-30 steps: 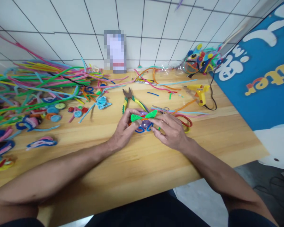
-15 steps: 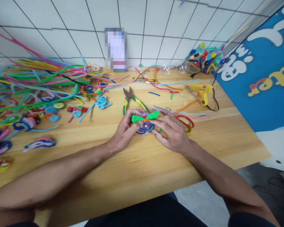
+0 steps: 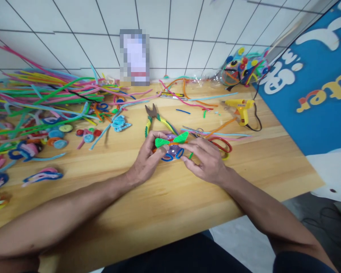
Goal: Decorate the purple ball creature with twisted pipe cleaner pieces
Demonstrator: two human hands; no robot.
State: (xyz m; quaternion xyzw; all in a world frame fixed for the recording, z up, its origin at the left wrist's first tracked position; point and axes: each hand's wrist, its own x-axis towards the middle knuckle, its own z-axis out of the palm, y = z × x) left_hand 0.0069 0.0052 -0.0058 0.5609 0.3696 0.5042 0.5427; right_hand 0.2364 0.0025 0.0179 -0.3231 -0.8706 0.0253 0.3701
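A small pipe-cleaner figure [image 3: 173,151] with a clear, purplish round body is between my hands, low over the table. Two bright green ribbed leaf-shaped pieces [image 3: 181,137] spread from its top, beside an orange strip; blue loops [image 3: 179,153] show at its lower edge. My left hand [image 3: 147,156] is closed around its left side, the thumb pressed near the left green piece. From the right, my right hand [image 3: 206,158] grips it with bent fingertips at the orange strip, under the right green piece. Those fingers hide part of the figure.
Green-and-yellow pliers [image 3: 166,124] lie just behind my hands, with scissors [image 3: 198,132] to their right. A yellow glue gun [image 3: 243,110] stands at back right. Pipe cleaners [image 3: 53,93] are heaped at left. A phone [image 3: 136,57] leans on the tiled wall.
The view has shifted slightly, so most things sit a little further left. The right green piece is tilted slightly more upward. Both hands keep nearly the same hold.
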